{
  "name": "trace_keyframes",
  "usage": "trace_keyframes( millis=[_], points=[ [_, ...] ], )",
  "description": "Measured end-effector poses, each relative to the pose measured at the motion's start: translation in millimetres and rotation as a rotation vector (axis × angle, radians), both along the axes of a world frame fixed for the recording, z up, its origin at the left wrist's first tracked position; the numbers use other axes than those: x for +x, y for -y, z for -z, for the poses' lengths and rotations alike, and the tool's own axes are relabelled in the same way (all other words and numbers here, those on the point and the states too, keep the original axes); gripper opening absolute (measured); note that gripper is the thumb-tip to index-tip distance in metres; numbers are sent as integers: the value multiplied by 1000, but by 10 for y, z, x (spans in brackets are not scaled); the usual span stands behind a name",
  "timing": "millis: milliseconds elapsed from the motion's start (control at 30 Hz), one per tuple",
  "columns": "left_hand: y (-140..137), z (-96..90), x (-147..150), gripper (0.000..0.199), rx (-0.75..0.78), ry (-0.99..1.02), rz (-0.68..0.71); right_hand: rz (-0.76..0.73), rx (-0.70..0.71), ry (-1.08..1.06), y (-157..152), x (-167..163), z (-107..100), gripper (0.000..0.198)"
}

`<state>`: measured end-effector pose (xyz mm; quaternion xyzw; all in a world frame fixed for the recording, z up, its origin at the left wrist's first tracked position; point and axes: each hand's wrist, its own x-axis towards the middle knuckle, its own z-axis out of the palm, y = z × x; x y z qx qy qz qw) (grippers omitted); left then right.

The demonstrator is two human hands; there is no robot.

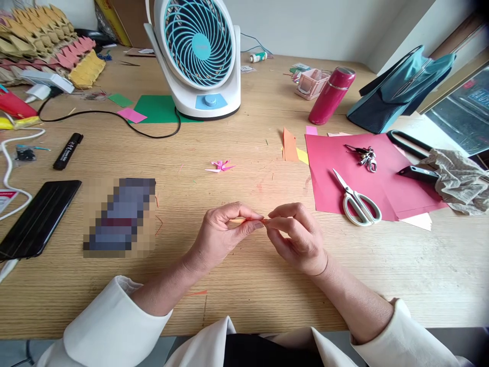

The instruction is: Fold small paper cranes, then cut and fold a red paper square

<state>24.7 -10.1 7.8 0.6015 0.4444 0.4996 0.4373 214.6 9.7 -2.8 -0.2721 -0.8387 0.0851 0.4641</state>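
A small piece of orange paper (237, 220) is pinched between my two hands, low over the middle of the table; most of it is hidden behind the fingers. My left hand (228, 227) grips it between thumb and forefinger. At the paper's right end, the fingertips of my right hand (296, 234) are closed together on it. Beyond the hands lies a folded pink paper crane (220, 165). White-handled scissors (359, 203) rest, slightly spread, on large red paper sheets (328, 173) to the right.
A white and blue fan (200, 51) stands at the back. Orange paper strips (290, 145), a magenta flask (331, 97), a teal bag (397, 92) and keys (367, 157) are on the right. Leftward lie a black marker (68, 151), a black power bank (40, 219) and a blurred rectangular object (120, 214).
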Motion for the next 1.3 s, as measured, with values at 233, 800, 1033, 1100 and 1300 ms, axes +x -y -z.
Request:
trace_keyframes(
  millis=[233, 800, 1033, 1100, 1300],
  points=[
    [-10, 2, -28, 6, 96, -74, -10, -46, -86, 5, 3, -11, -33, 24],
    [-69, 10, -92, 7, 446, -296, 38, -259, -1194, -297, -120, -22, -118, 33],
    [-51, 16, -76, 2, 308, -221, 61, -267, -1263, -323, -138, -33, -159, 40],
    [-47, 15, -70, 1, 272, -203, 61, -265, -1275, -325, -142, -31, -162, 41],
    [-72, 13, -91, 4, 344, -252, 74, -293, -1383, -322, -154, -13, -140, 38]
  ],
)
